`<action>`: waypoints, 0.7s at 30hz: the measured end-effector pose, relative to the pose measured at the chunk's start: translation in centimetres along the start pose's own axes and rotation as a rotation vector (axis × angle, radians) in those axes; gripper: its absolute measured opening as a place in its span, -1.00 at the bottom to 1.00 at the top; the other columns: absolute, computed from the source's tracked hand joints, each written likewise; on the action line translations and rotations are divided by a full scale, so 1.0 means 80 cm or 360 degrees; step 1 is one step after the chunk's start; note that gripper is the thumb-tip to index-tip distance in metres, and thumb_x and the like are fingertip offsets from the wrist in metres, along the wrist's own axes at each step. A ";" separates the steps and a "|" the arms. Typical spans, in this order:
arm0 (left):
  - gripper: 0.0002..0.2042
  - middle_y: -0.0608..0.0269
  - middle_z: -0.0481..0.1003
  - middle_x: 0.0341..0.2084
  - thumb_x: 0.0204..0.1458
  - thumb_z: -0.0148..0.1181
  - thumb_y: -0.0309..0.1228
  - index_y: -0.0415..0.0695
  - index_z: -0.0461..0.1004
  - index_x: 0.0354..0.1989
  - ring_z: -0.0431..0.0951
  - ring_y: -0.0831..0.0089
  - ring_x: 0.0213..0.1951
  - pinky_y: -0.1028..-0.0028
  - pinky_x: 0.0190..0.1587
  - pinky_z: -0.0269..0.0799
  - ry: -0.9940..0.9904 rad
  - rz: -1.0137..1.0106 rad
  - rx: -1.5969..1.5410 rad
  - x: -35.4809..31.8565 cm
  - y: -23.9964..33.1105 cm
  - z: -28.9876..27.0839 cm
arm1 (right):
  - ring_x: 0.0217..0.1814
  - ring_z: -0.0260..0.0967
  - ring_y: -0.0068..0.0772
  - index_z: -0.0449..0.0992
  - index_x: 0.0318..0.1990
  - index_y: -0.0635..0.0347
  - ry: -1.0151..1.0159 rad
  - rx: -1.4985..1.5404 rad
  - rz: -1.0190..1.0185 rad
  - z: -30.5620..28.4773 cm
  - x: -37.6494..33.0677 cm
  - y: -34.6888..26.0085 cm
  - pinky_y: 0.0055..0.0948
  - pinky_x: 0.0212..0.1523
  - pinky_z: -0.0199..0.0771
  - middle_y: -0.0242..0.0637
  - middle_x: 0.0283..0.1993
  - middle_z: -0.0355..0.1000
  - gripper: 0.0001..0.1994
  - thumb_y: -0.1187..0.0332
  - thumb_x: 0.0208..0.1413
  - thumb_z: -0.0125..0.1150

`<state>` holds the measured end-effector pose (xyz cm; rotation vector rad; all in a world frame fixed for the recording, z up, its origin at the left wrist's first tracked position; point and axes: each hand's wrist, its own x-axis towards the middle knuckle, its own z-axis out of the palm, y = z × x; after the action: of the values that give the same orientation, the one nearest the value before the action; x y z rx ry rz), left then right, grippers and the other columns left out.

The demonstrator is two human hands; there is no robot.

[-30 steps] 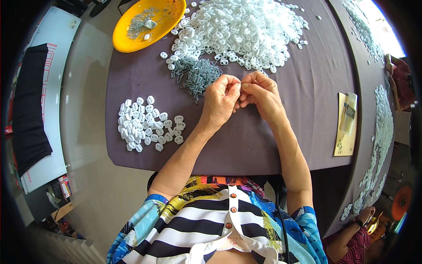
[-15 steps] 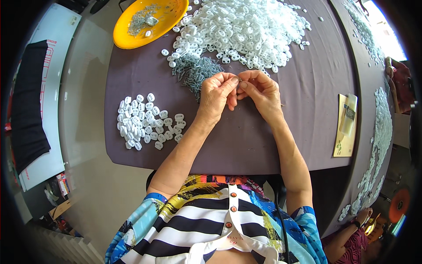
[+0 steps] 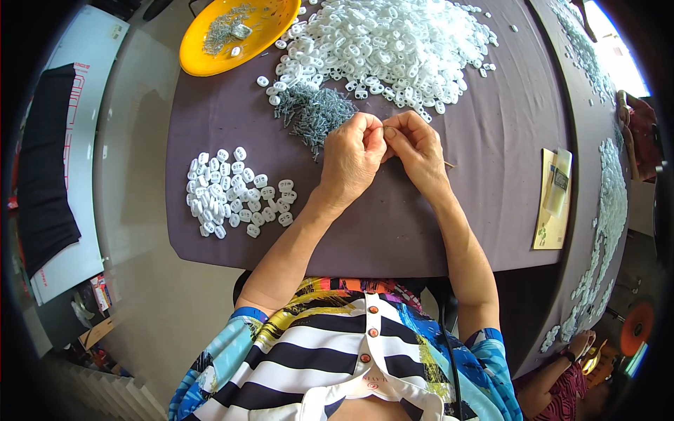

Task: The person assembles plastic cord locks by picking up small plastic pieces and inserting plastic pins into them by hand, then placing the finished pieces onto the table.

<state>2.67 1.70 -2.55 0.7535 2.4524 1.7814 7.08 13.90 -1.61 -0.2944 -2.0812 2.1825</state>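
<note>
Small white-piece cluster (image 3: 215,199) lay at left, seemingly done | grey pin pile (image 3: 313,114) sat beyond | left hand (image 3: 351,160) and right hand (image 3: 421,150) pinched fingertips together, any held piece indiscernible | far larger white heap (image 3: 390,52) looked unworked, farther back

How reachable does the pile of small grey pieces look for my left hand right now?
Probably yes: your left hand is right beside the grey pile, with nothing visible blocking the way. Its fingers are pinched up against your right hand, though, so they would likely need freeing first.
</note>
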 end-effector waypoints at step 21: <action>-0.88 0.38 0.34 -0.72 0.02 0.05 -0.43 -0.25 0.38 -0.42 0.27 0.69 -0.79 0.69 -0.77 0.17 -0.0392 -0.0791 -0.1117 0.008 0.000 -0.013 | -0.50 0.32 -0.66 0.39 -0.30 0.27 -0.0006 0.0184 0.0056 -0.008 0.002 0.006 -0.65 -0.50 0.39 -0.41 -0.50 0.35 -0.92 0.57 0.04 0.00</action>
<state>1.78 1.04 -2.03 0.2462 1.5014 1.9698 7.11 14.48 -2.11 -0.3183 -1.9564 2.3141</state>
